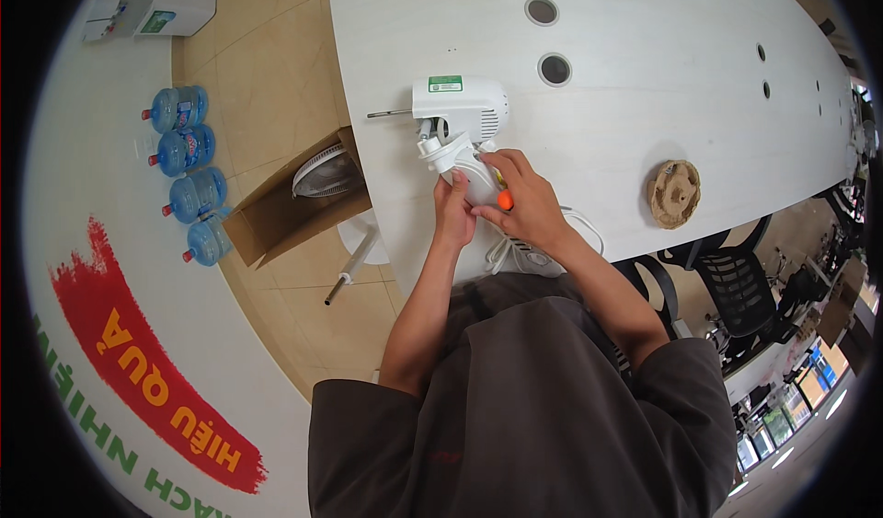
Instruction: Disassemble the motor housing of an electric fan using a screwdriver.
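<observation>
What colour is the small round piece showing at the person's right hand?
That small round piece is bright orange, seen best in the head view.

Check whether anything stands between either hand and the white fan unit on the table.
Nothing visible does: the left hand and right hand both touch the white fan unit. The orange piece at the right hand does not keep it off.

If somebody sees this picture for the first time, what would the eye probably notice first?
Probably the bright red paint patch on the white wall, lower left. Next comes the white fan motor near the table's edge, with an orange round thing by the right hand. Four blue water bottles in a row, left, also stand out.
</observation>
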{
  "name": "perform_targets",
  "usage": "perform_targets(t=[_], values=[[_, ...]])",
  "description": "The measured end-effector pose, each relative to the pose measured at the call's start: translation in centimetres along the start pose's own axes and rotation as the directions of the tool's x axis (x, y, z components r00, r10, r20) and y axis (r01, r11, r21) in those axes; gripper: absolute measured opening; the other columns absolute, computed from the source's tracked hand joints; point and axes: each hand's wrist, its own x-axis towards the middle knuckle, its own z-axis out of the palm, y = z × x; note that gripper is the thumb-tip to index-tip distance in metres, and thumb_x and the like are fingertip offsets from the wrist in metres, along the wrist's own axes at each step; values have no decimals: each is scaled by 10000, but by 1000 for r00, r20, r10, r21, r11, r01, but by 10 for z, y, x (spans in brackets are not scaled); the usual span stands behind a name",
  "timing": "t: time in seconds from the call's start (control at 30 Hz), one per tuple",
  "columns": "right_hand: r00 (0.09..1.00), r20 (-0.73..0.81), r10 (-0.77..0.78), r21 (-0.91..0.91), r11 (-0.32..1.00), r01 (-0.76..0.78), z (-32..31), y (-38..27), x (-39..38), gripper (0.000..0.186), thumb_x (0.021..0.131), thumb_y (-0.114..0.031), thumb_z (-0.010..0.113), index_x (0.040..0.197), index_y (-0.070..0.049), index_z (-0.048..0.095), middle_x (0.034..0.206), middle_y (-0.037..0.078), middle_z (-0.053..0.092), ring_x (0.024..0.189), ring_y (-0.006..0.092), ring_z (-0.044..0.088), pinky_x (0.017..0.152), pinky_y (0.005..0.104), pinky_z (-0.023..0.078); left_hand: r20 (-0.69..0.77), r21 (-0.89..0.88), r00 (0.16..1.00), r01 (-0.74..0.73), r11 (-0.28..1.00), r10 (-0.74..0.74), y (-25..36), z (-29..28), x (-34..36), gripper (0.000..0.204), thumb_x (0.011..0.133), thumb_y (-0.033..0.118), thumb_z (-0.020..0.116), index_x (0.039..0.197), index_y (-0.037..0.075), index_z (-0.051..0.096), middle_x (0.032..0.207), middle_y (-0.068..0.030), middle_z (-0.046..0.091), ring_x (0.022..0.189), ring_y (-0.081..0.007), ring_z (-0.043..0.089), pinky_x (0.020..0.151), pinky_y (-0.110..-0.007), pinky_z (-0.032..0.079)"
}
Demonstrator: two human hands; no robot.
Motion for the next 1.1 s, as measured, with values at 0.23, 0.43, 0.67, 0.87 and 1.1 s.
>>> perform_targets(t=[0.23,0.43,0.67,0.87,1.1], values=[[995,-76,-67,21,997,69,-10,15,12,549,736,-186,804,1235,-91,595,1109,126,616,888,320,647,756,378,524,94,136,995,-30,990,17,12,19,-6,525,1048,369,408,1462,60,318,1407,-111,471,1315,-225,437,1097,-397,343],[921,365,133,546,771,-328,-44,58,44,476,779,-101,734,1234,-36,609,1048,50,668,951,149,610,872,295,479,290,-106,957,60,993,-27,14,18,0,567,1011,420,487,1442,66,387,1351,-73,520,1280,-205,457,1093,-390,324],[819,531,217,661,498,-561,-42,93,58,420,842,-84,703,1242,-3,605,1057,86,667,951,172,634,893,306,515,408,-254,912,166,953,-50,-22,18,32,792,811,589,690,1367,78,452,1276,-74,568,1213,-229,522,1061,-411,386],[811,530,250,731,350,-586,-29,115,43,395,881,-89,691,1254,-15,582,1057,90,667,931,172,646,836,311,555,364,-210,931,124,970,-40,-12,32,23,862,767,609,707,1387,89,410,1234,-65,582,1180,-217,550,998,-408,461],[810,526,259,792,200,-577,-19,118,40,364,860,-65,706,1201,-51,579,1065,91,665,947,194,655,853,332,558,300,-175,954,86,981,-30,-22,28,24,900,767,609,716,1421,102,362,1304,-76,533,1207,-230,534,984,-424,482]])
